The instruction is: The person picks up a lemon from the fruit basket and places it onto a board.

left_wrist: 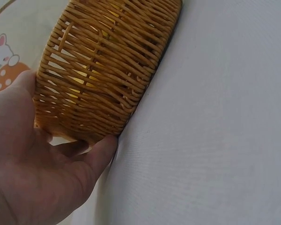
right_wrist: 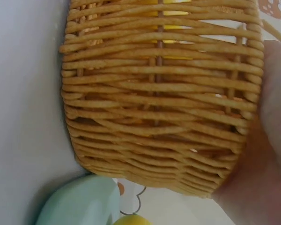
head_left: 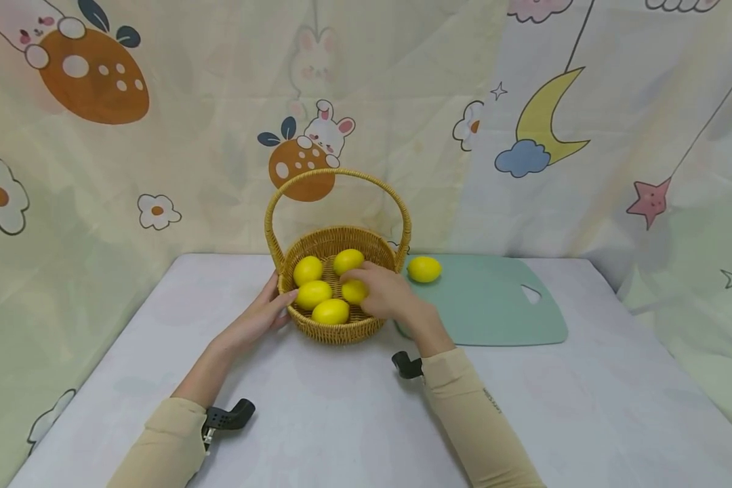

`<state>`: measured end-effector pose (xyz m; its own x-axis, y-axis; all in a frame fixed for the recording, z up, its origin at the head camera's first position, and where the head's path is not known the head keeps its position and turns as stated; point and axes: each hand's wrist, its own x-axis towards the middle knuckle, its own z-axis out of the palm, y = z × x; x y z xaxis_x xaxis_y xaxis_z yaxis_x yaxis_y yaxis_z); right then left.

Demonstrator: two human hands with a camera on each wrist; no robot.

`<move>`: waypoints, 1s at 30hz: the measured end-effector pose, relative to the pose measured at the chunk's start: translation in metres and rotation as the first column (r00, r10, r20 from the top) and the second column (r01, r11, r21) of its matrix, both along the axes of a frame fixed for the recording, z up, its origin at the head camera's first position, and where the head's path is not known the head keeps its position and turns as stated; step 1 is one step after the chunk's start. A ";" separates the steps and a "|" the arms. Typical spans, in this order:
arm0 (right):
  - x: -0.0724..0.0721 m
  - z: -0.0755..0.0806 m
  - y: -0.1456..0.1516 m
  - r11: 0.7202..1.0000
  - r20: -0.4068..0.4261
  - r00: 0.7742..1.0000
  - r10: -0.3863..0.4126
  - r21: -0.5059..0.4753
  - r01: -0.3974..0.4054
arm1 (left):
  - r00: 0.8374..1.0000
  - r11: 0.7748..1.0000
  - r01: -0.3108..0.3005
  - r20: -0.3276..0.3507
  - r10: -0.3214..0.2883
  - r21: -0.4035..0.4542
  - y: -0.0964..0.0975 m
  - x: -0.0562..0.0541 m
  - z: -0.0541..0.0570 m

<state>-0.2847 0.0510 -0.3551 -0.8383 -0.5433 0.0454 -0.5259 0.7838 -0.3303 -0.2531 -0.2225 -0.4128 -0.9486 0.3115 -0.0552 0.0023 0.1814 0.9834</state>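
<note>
A wicker basket with a tall arched handle stands on the table and holds several yellow lemons. My left hand grips its left side, thumb at the rim and fingers along the outer wall. In the left wrist view, that hand lies against the woven side. My right hand reaches over the right rim, its fingers curled round a lemon inside the basket. In the right wrist view the basket wall hides the fingers, and only part of the hand shows.
A pale green cutting board lies right of the basket, close against it. One more lemon rests on the board's back left corner. Behind the table hangs a patterned cloth.
</note>
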 end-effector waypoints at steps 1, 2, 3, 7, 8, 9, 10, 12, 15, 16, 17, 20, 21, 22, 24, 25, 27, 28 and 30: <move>0.000 0.000 0.001 1.000 0.007 1.000 0.002 -0.022 -0.002 | 1.000 1.000 0.001 -0.001 -0.001 -0.002 0.000 0.000 0.000; 0.000 0.001 0.002 0.999 0.011 1.000 0.005 -0.041 -0.004 | 1.000 1.000 0.001 -0.001 -0.001 -0.003 0.000 0.000 0.000; 0.000 0.002 0.004 0.998 0.015 1.000 0.006 -0.059 -0.006 | 1.000 1.000 0.001 -0.001 -0.001 -0.005 0.000 0.000 0.001; 0.001 0.008 0.009 0.995 -0.005 1.000 0.012 -0.102 -0.012 | 1.000 1.000 -0.003 0.003 0.003 -0.010 0.000 -0.001 0.001; 0.002 0.010 0.010 0.994 -0.014 1.000 0.013 -0.107 -0.014 | 1.000 1.000 -0.005 0.004 0.005 -0.010 0.000 -0.001 0.001; 0.002 0.012 0.012 0.994 -0.023 1.000 0.013 -0.112 -0.015 | 1.000 1.000 -0.006 0.006 0.006 -0.010 0.000 -0.001 0.001; 0.003 0.014 0.013 0.993 -0.031 0.999 0.015 -0.120 -0.018 | 1.000 1.000 -0.006 0.008 0.006 -0.010 0.000 -0.001 0.000; 0.004 0.020 0.016 0.990 -0.037 0.999 0.019 -0.141 -0.024 | 1.000 1.000 -0.008 0.012 0.008 -0.012 0.000 -0.001 0.000; 0.006 0.028 0.021 0.984 -0.049 0.999 0.024 -0.174 -0.032 | 1.000 1.000 -0.008 0.012 0.008 -0.013 -0.001 -0.001 -0.001; 0.007 0.031 0.023 0.982 -0.054 0.998 0.024 -0.185 -0.034 | 1.000 1.000 -0.006 0.010 0.006 -0.013 -0.001 -0.001 -0.002; 0.008 0.034 0.025 0.980 -0.062 0.998 0.024 -0.194 -0.035 | 1.000 1.000 -0.006 0.009 0.006 -0.013 -0.001 -0.002 -0.002; 0.012 0.042 0.032 0.975 -0.090 0.996 0.018 -0.219 -0.037 | 1.000 1.000 -0.004 0.010 0.004 -0.011 -0.001 -0.002 -0.002; 0.013 0.044 0.035 0.973 -0.099 0.995 0.014 -0.227 -0.036 | 1.000 1.000 -0.002 0.009 0.002 -0.011 -0.001 -0.002 -0.002; 0.013 0.046 0.037 0.971 -0.106 0.994 0.011 -0.237 -0.035 | 1.000 1.000 -0.002 0.011 0.002 -0.013 -0.001 -0.002 -0.002; 0.014 0.050 0.043 0.966 -0.117 0.993 0.009 -0.257 -0.039 | 1.000 1.000 -0.004 0.017 0.004 -0.014 0.000 -0.002 -0.002; 0.014 0.052 0.045 0.963 -0.119 0.993 0.005 -0.267 -0.037 | 1.000 1.000 -0.005 0.020 0.006 -0.014 0.000 -0.002 -0.002; 0.014 0.056 0.051 0.957 -0.121 0.993 0.001 -0.287 -0.036 | 1.000 1.000 -0.008 0.025 0.008 -0.012 0.000 -0.002 -0.002; 0.015 0.058 0.054 0.954 -0.120 0.993 0.000 -0.299 -0.036 | 1.000 1.000 -0.011 0.029 0.011 -0.010 0.000 -0.002 -0.002; 0.016 0.061 0.060 0.948 -0.114 0.993 -0.004 -0.317 -0.032 | 0.999 1.000 -0.014 0.032 0.014 -0.008 0.000 -0.002 -0.002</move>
<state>-0.2691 0.1109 -0.2944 -0.8103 -0.4971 0.3104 -0.5839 0.6402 -0.4992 -0.2555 -0.2229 -0.4151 -0.9506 0.2976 -0.0884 -0.0321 0.1890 0.9814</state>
